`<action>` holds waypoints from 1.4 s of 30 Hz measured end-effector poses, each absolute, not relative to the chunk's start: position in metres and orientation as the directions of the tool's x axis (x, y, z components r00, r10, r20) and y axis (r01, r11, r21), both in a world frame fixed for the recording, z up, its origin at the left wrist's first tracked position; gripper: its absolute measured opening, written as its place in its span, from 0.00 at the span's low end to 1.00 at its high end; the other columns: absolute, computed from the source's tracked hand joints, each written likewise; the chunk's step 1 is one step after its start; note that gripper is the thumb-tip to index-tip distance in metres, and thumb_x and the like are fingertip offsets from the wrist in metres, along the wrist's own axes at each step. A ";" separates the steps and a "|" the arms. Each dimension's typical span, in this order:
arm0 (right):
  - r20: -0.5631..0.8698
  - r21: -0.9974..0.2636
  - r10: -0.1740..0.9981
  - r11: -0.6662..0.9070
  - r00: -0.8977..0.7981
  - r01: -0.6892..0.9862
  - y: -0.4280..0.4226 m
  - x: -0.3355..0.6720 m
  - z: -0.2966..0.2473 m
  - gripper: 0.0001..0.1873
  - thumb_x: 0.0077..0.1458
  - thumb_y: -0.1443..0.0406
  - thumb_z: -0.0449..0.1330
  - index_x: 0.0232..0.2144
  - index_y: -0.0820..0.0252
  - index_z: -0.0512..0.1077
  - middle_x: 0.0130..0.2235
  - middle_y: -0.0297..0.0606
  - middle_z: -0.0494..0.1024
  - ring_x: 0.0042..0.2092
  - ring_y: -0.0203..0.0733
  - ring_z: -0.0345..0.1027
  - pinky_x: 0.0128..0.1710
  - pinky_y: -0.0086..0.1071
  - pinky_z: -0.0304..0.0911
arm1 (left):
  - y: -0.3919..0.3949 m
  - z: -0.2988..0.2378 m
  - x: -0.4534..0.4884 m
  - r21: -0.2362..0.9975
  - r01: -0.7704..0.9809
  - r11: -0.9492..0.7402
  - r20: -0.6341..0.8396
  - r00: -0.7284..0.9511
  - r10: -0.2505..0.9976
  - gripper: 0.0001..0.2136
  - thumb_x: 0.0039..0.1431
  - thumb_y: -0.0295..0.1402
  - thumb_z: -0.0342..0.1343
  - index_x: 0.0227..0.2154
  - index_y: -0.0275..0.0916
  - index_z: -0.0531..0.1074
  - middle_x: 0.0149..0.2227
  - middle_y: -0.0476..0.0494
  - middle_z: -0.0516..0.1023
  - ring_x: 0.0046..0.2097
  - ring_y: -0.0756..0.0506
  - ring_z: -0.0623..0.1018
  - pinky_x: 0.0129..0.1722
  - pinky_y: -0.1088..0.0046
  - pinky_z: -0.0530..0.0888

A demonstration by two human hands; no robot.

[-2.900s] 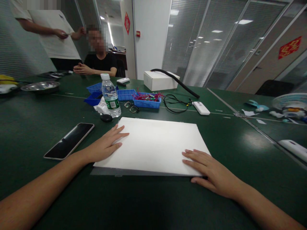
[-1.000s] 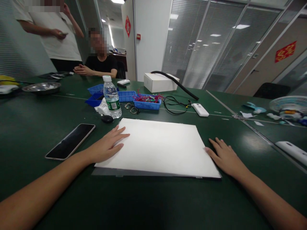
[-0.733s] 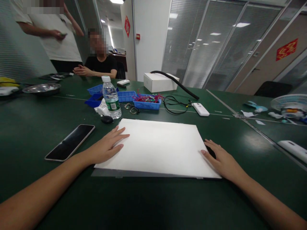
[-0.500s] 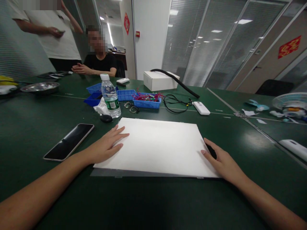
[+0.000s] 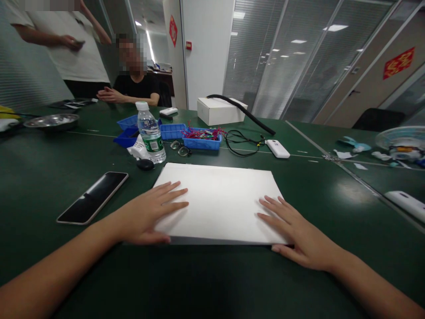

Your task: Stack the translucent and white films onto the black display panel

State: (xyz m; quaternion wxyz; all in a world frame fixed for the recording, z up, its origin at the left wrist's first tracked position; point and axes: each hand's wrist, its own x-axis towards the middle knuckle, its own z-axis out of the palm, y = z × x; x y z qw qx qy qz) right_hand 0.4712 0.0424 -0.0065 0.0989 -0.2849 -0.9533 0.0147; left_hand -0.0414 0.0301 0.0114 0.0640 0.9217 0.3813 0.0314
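A white sheet of paper (image 5: 219, 199) lies flat on the green table, with a thin greyish edge of something under it along the near side. Spread over the left part of the sheet, my left hand (image 5: 149, 212) has its fingers apart and its thumb at the near edge. My right hand (image 5: 299, 230) is at the sheet's right side, fingers stretched over the paper and thumb by the near right corner. Neither hand grasps anything. To the left of my left hand lies a phone (image 5: 93, 197).
A water bottle (image 5: 151, 137) stands behind the sheet, beside a black mouse-like object (image 5: 145, 165). Farther back are glasses (image 5: 181, 149), a blue tray (image 5: 202, 142) of wires, a black cable (image 5: 241, 146) and a white box (image 5: 221, 111). Two people are across the table.
My left hand has slid toward the sheet's middle. My right hand has moved from the right edge onto the paper, its fingers opening out. The near edges of paper and underlayer now lie closer together.
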 end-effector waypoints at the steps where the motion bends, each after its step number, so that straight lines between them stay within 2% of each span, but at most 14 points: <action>1: 0.160 -0.087 0.532 0.847 -0.832 0.524 0.042 0.470 -0.007 0.44 0.67 0.50 0.64 0.79 0.44 0.54 0.80 0.43 0.52 0.80 0.60 0.45 0.77 0.66 0.44 | 0.028 0.013 -0.038 0.166 0.674 -0.720 -0.005 0.731 0.683 0.44 0.60 0.62 0.66 0.75 0.52 0.64 0.80 0.40 0.54 0.79 0.22 0.54 0.77 0.36 0.54; 4: 0.120 -0.111 0.514 0.857 -0.849 0.503 0.043 0.468 -0.011 0.44 0.67 0.49 0.64 0.79 0.45 0.54 0.79 0.44 0.55 0.79 0.59 0.49 0.77 0.65 0.48 | 0.025 0.014 -0.030 0.207 0.627 -0.751 -0.032 0.772 0.635 0.52 0.51 0.61 0.74 0.76 0.51 0.63 0.80 0.35 0.55 0.78 0.18 0.56 0.75 0.32 0.57; 6: 0.110 -0.118 0.512 0.858 -0.852 0.501 0.044 0.468 -0.013 0.44 0.68 0.50 0.64 0.79 0.45 0.54 0.79 0.44 0.56 0.79 0.58 0.50 0.77 0.64 0.50 | 0.025 0.013 -0.029 0.206 0.622 -0.755 -0.042 0.777 0.629 0.54 0.48 0.59 0.76 0.76 0.50 0.62 0.80 0.34 0.56 0.77 0.18 0.58 0.74 0.31 0.58; 12: 0.097 -0.130 0.525 0.849 -0.846 0.512 0.046 0.469 -0.011 0.43 0.68 0.49 0.64 0.78 0.44 0.56 0.79 0.44 0.57 0.78 0.58 0.52 0.77 0.63 0.50 | 0.025 0.013 -0.033 0.199 0.641 -0.742 -0.034 0.761 0.648 0.44 0.56 0.51 0.72 0.74 0.49 0.65 0.78 0.36 0.62 0.76 0.22 0.63 0.73 0.36 0.65; 17: 0.125 -0.157 0.524 0.849 -0.842 0.505 0.046 0.469 -0.011 0.43 0.67 0.50 0.65 0.78 0.43 0.56 0.78 0.42 0.58 0.78 0.57 0.52 0.77 0.62 0.50 | 0.026 0.014 -0.033 0.164 0.650 -0.743 -0.039 0.756 0.653 0.40 0.60 0.49 0.69 0.73 0.47 0.67 0.77 0.36 0.63 0.76 0.23 0.63 0.73 0.38 0.66; 25: 0.144 -0.138 0.528 0.848 -0.837 0.511 0.045 0.468 -0.011 0.40 0.69 0.52 0.63 0.78 0.43 0.57 0.78 0.42 0.59 0.78 0.55 0.53 0.77 0.62 0.50 | 0.027 0.011 -0.037 0.184 0.631 -0.754 0.022 0.764 0.645 0.37 0.62 0.49 0.68 0.71 0.47 0.69 0.76 0.36 0.66 0.75 0.24 0.67 0.72 0.39 0.68; 34: 0.141 -0.152 0.534 0.844 -0.834 0.514 0.046 0.470 -0.013 0.40 0.69 0.51 0.63 0.78 0.42 0.57 0.78 0.41 0.59 0.78 0.54 0.52 0.77 0.62 0.50 | 0.032 0.007 -0.050 0.168 0.649 -0.742 0.052 0.746 0.664 0.42 0.55 0.53 0.73 0.70 0.46 0.71 0.74 0.33 0.69 0.72 0.24 0.72 0.69 0.40 0.72; 42: 0.130 -0.209 0.552 0.827 -0.824 0.521 0.046 0.471 -0.013 0.39 0.69 0.51 0.64 0.77 0.42 0.59 0.78 0.41 0.59 0.78 0.55 0.52 0.78 0.61 0.48 | 0.036 0.005 -0.064 0.164 0.665 -0.729 0.089 0.726 0.682 0.45 0.51 0.56 0.74 0.70 0.50 0.71 0.74 0.36 0.68 0.72 0.24 0.71 0.71 0.40 0.69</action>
